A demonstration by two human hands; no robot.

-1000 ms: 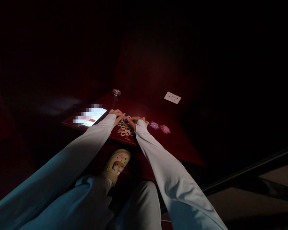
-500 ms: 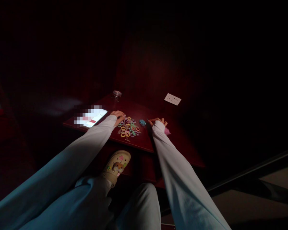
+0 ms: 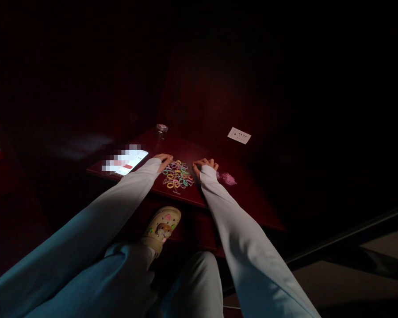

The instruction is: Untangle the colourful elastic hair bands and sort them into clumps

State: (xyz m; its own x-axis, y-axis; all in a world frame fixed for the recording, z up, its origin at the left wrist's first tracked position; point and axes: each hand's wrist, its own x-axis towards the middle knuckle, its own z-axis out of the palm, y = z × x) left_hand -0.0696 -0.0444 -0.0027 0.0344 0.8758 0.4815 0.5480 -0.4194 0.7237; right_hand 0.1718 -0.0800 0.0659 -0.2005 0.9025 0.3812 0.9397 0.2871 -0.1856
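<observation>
A loose pile of small coloured hair ties [image 3: 178,175] lies on a dark red tabletop [image 3: 199,199]. My left hand [image 3: 164,162] rests at the pile's left edge, its fingers stretched toward the ties, and I see nothing held in it. Just right of the pile is my right hand [image 3: 204,166]; its thumb and index finger come together low over the table, the other fingers bent. Whatever sits between those fingertips is too small and dark to name. A pink bundle [image 3: 228,178] of thin bands lies right of my right hand. The blue bundle is hidden from view.
A lit phone [image 3: 132,162], partly blurred out, lies at the table's left. Behind it stands a small clear jar [image 3: 161,128] with a lid. A white socket plate [image 3: 239,135] is at the back right. My beige clog [image 3: 162,226] shows below the table's front edge.
My right hand has moved left from beside the pink bundle to the pile's right side, covering the blue bundle and uncovering the pink one. My left hand has barely shifted.
</observation>
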